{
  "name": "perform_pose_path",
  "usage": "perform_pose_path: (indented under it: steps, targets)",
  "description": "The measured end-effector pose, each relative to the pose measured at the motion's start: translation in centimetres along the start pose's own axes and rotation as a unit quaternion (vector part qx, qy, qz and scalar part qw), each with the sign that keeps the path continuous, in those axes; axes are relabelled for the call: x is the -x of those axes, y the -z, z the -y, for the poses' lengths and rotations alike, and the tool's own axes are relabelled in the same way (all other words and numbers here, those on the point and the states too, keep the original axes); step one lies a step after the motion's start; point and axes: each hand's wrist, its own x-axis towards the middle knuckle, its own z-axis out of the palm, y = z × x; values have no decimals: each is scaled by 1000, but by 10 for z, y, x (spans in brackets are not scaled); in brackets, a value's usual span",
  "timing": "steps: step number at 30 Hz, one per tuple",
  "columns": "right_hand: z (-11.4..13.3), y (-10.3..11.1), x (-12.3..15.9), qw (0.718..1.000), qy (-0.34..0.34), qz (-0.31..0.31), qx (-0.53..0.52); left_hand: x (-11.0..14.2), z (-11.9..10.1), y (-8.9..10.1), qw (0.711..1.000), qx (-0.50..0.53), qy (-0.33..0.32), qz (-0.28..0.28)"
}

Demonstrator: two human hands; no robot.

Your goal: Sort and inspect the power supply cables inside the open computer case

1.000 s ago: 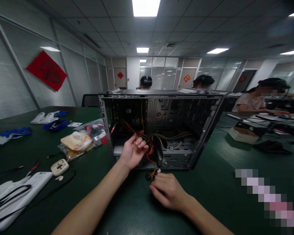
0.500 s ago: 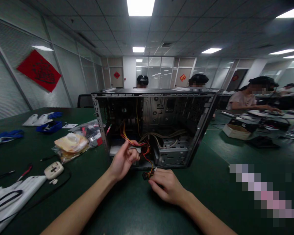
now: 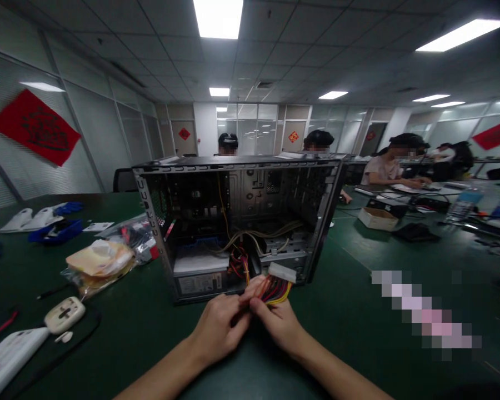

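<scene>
An open computer case (image 3: 237, 166) stands on the green table (image 3: 358, 311) with its side panel off. A bundle of red, yellow and orange power wires (image 3: 275, 290) runs out of its lower front and ends in a wide white connector (image 3: 282, 272). My left hand (image 3: 216, 330) and my right hand (image 3: 277, 322) meet just in front of the case, both closed on that wire bundle, a little behind the connector. A power supply box (image 3: 200, 272) sits in the case's lower left.
Left of the case lie plastic bags of parts (image 3: 102, 261), a small white device with a black cable (image 3: 64, 314), white and blue gloves (image 3: 41, 218) and a white bag (image 3: 8, 355). Other people sit at tables to the back right, by a cardboard box (image 3: 377, 218).
My left hand has come out of the case, drawing the wire bundle and white connector forward. Both hands now hold the wires together in front of the case. The view has shifted right.
</scene>
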Motion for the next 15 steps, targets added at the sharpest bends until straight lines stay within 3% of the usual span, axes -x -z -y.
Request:
perform_pose_path:
  steps: [3,6,9,15]
  targets:
    - [5,-1,-4,990,-93,-36,-105,10,-2,-3,998,29,3,-63]
    - [11,0,-7,984,-130,19,-121,16,-5,-7,986,93,11,-135]
    - [10,0,-7,990,-105,92,-32,12,-11,-10,979,134,17,-153]
    - [0,2,-4,986,-51,144,72,0,-15,1,981,145,26,-127]
